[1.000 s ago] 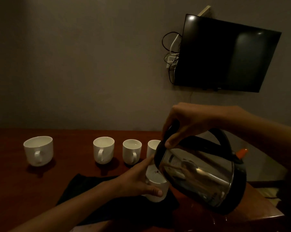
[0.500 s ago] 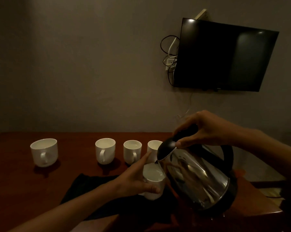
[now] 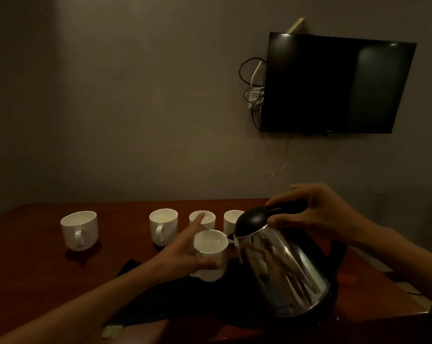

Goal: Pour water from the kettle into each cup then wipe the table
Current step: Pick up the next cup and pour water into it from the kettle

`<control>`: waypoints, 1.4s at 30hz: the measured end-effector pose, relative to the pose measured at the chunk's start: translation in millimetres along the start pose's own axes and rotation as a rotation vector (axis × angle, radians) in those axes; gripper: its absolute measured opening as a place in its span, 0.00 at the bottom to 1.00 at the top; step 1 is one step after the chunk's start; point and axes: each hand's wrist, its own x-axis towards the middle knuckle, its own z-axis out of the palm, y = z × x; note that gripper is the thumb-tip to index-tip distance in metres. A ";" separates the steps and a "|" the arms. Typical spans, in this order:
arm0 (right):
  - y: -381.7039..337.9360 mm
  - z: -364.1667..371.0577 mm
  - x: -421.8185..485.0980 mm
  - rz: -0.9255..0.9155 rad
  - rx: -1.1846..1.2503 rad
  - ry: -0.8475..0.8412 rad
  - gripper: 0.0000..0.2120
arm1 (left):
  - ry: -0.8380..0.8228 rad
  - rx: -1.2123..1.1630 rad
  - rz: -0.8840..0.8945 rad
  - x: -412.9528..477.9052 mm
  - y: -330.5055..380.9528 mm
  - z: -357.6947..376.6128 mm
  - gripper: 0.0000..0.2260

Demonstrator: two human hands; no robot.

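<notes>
Your left hand curls round a white cup, index finger stretched straight, and your right hand grips the black handle of the kettle, tilted with its spout just beside that cup's rim. Under your left hand lies a dark cloth on the table; four more cups stand beyond it.

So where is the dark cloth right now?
The dark cloth lies near the front of the table, centre of the head view, under the cup that the left hand holds, with the kettle at its right end.
</notes>
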 end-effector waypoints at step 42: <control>-44.7 140.6 65.3 -0.090 0.268 0.221 0.19 | 0.608 0.315 -0.326 -55.0 -85.6 -141.3 0.57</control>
